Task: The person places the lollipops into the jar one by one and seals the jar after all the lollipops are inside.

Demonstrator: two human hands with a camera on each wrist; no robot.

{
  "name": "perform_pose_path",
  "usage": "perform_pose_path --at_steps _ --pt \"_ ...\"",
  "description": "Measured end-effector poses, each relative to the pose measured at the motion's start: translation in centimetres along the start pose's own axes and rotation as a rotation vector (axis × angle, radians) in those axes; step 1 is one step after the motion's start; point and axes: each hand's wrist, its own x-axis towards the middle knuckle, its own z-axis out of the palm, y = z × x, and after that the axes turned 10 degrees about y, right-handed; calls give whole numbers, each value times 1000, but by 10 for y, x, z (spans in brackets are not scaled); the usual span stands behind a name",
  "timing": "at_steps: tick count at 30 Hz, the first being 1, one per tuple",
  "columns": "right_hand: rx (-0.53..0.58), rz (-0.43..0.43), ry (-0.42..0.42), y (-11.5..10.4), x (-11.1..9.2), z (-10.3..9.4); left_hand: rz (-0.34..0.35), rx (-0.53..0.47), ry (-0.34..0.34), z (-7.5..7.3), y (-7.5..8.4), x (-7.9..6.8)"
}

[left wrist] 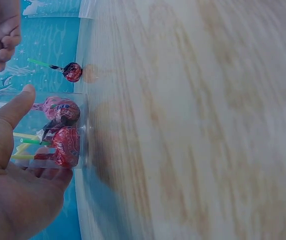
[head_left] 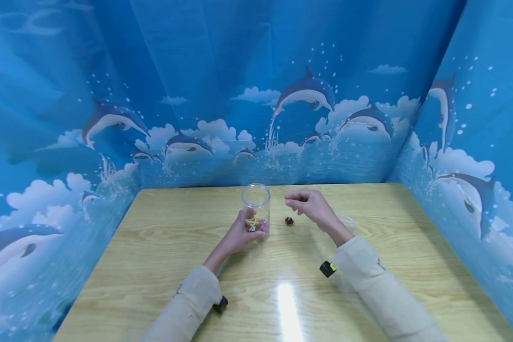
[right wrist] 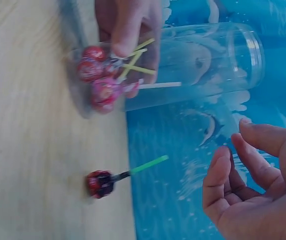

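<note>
My left hand grips a clear plastic jar low down, thumb on one side and fingers on the other. Upright on the table, the jar has an open top and holds several wrapped lollipops, red and pink, with yellow, green and white sticks. Beside it, a single lollipop in a dark red wrapper has its candy end down at the tabletop and its green stick pointing up. Over this lollipop hovers my right hand, fingers loosely bent, thumb and fingertips apart in the right wrist view, holding nothing.
A clear round lid lies on the wooden table, partly behind the right wrist. Blue curtains printed with dolphins hang behind the table and at both sides. Black wrist cameras sit at the cuffs.
</note>
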Motion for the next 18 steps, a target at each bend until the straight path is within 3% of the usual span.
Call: perform_pose_path --at_steps 9,18 --pt "1 -9 32 30 -5 14 -20 21 -2 0 -1 0" --pt "-105 -46 87 51 -6 28 -39 33 1 0 0 -1"
